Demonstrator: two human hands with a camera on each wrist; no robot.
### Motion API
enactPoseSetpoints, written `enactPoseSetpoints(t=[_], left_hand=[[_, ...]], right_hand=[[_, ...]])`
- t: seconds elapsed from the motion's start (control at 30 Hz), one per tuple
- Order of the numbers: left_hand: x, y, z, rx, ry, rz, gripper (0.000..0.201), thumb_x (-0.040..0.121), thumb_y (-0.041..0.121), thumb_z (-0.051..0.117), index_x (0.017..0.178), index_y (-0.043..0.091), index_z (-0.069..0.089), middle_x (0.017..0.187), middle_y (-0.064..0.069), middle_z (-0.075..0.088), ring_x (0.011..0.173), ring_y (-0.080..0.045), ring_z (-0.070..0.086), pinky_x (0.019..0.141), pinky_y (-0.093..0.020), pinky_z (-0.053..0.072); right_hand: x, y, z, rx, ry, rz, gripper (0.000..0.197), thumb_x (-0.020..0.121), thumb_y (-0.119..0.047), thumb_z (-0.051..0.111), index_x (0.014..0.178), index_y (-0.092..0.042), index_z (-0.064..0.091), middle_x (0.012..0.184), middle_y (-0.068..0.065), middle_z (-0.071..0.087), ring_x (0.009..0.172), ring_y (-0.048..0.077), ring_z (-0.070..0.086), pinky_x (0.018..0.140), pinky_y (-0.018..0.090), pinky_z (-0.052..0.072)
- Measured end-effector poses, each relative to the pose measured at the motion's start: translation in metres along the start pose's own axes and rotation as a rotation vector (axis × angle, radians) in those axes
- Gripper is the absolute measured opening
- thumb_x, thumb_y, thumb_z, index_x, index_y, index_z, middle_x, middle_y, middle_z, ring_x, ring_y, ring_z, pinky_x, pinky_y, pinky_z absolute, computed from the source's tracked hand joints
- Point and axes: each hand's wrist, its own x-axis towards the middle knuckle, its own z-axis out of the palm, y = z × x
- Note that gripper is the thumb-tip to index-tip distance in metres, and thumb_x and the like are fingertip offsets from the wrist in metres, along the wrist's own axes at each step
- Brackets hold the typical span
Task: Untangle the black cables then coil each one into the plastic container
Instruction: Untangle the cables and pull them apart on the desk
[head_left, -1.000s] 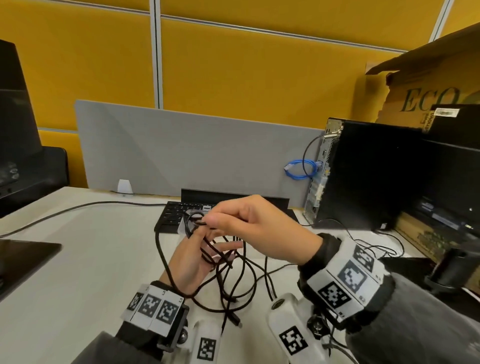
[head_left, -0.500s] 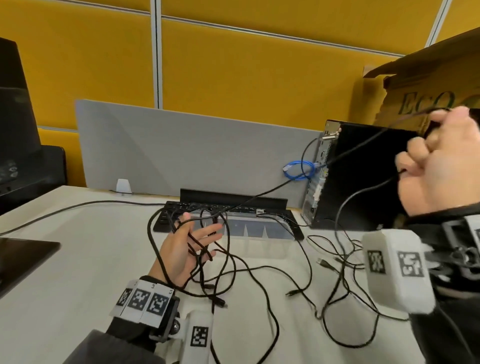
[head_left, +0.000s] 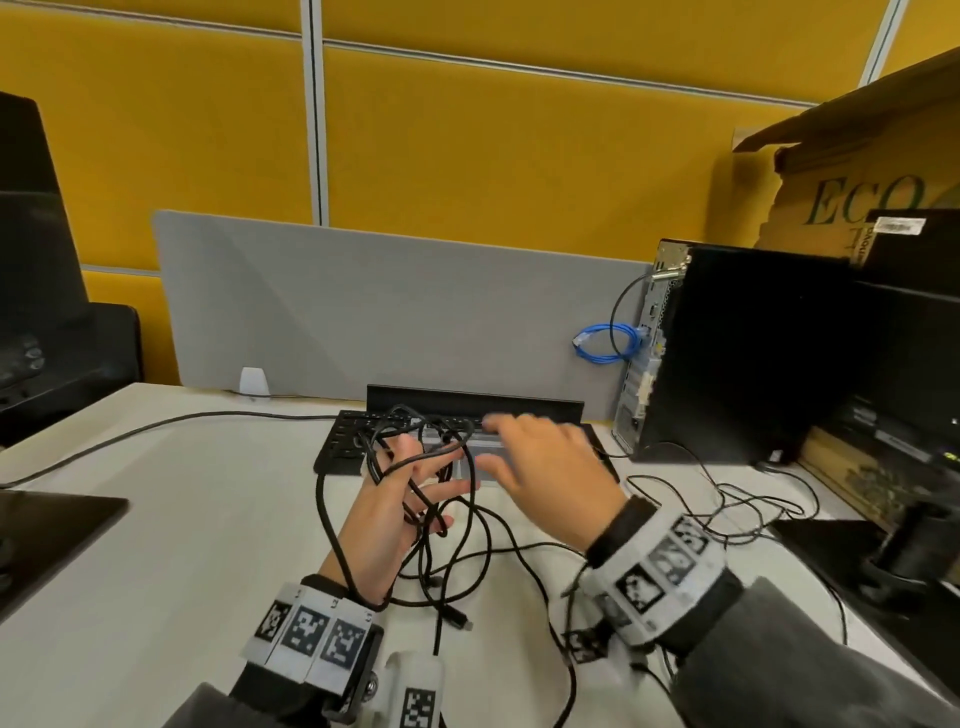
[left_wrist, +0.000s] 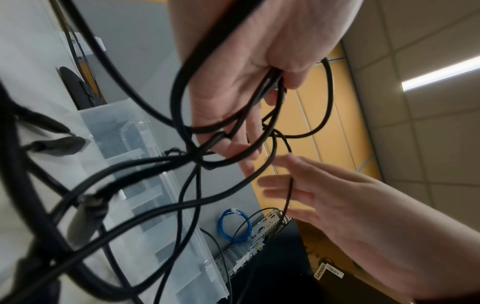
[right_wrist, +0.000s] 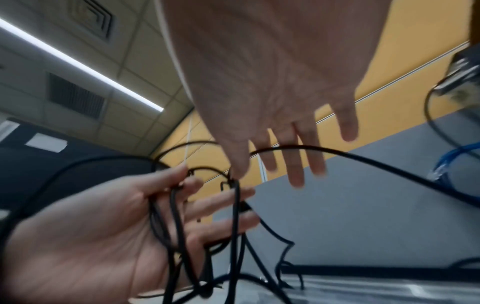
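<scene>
My left hand (head_left: 387, 512) is raised palm-up over the desk (head_left: 171, 525), fingers spread and mostly straight, with the black cables (head_left: 457, 525) looped over and between them; in the left wrist view one strand sits tucked in the crook by the thumb. My right hand (head_left: 545, 467) hovers just beside it, fingers apart and extended, blurred, holding nothing that I can make out. The cables are thin, matte black, crossing each other in several loose loops that hang from my left hand down onto the desk, where one plug end (head_left: 460, 621) lies near my wrist. More black strands trail off to the right. The plastic container (left_wrist: 145, 185) is clear and sits on the desk just beyond my hands, in front of the keyboard (head_left: 345, 441). On the right, the cardboard box (head_left: 852, 171) reads "ECO", and a label on the black computer tower (left_wrist: 322, 270) reads "Lenovo".
</scene>
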Motion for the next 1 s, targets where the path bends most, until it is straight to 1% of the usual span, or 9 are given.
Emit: enactPoseSetpoints(t=[0.13,0.23,0.33,0.43,0.53,0.7,0.8,0.87,1.0], left_hand=[[0.004,-0.005,-0.001,-0.001,0.03,0.006,0.025,0.091,0.045,0.035,0.095,0.027,0.052,0.097,-0.001,0.073,0.085,-0.02,0.071,0.068,-0.037,0.046],[0.008,-0.01,-0.006,-0.031,0.087,0.001,0.036,0.092,0.045,0.037,0.104,0.017,0.057,0.104,-0.007,0.071,0.088,-0.019,0.069,0.07,-0.038,0.049],[0.009,-0.007,-0.012,-0.069,0.11,0.004,0.041,0.096,0.043,0.033,0.115,0.016,0.057,0.106,-0.004,0.071,0.087,-0.014,0.07,0.076,-0.039,0.047],[0.009,0.0,-0.015,-0.123,0.144,0.022,0.023,0.099,0.037,0.032,0.103,0.028,0.052,0.098,-0.003,0.073,0.091,-0.021,0.068,0.071,-0.036,0.044],[0.008,0.003,-0.013,-0.099,0.149,0.058,0.022,0.098,0.037,0.033,0.091,0.024,0.049,0.1,-0.012,0.072,0.101,-0.027,0.066,0.065,-0.033,0.041],[0.006,0.0,-0.005,-0.09,0.136,0.052,0.014,0.098,0.035,0.035,0.091,0.028,0.045,0.105,-0.014,0.071,0.098,-0.028,0.067,0.062,-0.032,0.041],[0.006,-0.001,-0.008,-0.129,0.149,0.05,0.006,0.093,0.029,0.046,0.089,0.025,0.048,0.109,-0.012,0.069,0.088,-0.023,0.07,0.061,-0.031,0.038],[0.006,-0.002,-0.011,-0.146,0.135,0.048,0.003,0.089,0.026,0.052,0.09,0.023,0.052,0.117,-0.01,0.066,0.086,-0.027,0.07,0.058,-0.031,0.034],[0.003,-0.002,-0.008,-0.227,0.106,0.038,0.041,0.079,0.031,0.054,0.119,0.025,0.054,0.116,-0.001,0.068,0.059,-0.019,0.065,0.052,-0.025,0.033]], right_hand=[[0.0,-0.017,0.008,0.158,0.062,-0.16,0.016,0.1,-0.024,0.037,0.105,-0.02,0.052,0.099,0.002,0.062,0.095,0.023,0.059,0.077,0.039,0.049],[-0.019,-0.025,-0.003,0.351,0.119,-0.366,0.028,0.099,-0.039,0.032,0.106,-0.022,0.053,0.087,-0.002,0.066,0.079,0.014,0.06,0.069,0.035,0.049],[-0.036,-0.021,-0.023,0.538,0.207,-0.499,0.024,0.096,-0.043,0.031,0.094,-0.032,0.053,0.059,-0.014,0.052,0.055,0.0,0.049,0.054,0.013,0.038],[-0.048,0.0,-0.039,0.689,0.426,-0.469,0.028,0.095,-0.045,0.035,0.084,-0.029,0.056,0.063,-0.005,0.05,0.049,0.005,0.043,0.049,0.01,0.033],[-0.058,0.022,-0.046,0.814,0.608,-0.351,0.035,0.095,-0.047,0.035,0.08,-0.024,0.056,0.066,-0.004,0.052,0.047,0.006,0.039,0.047,0.009,0.031],[-0.078,0.026,-0.045,0.84,0.712,-0.329,0.031,0.095,-0.05,0.034,0.082,-0.031,0.055,0.062,-0.008,0.049,0.046,0.01,0.039,0.043,0.015,0.031],[-0.079,0.029,-0.043,0.738,0.524,-0.335,0.035,0.094,-0.054,0.032,0.082,-0.031,0.055,0.061,-0.009,0.05,0.045,0.013,0.039,0.043,0.018,0.032],[-0.081,0.034,-0.042,0.646,0.225,-0.353,0.039,0.091,-0.058,0.034,0.078,-0.028,0.057,0.062,0.0,0.051,0.049,0.013,0.042,0.048,0.021,0.034],[-0.087,0.034,-0.035,0.419,-0.378,-0.335,0.026,0.091,-0.043,0.045,0.069,-0.032,0.054,0.058,-0.004,0.048,0.053,0.009,0.041,0.055,0.022,0.032]])
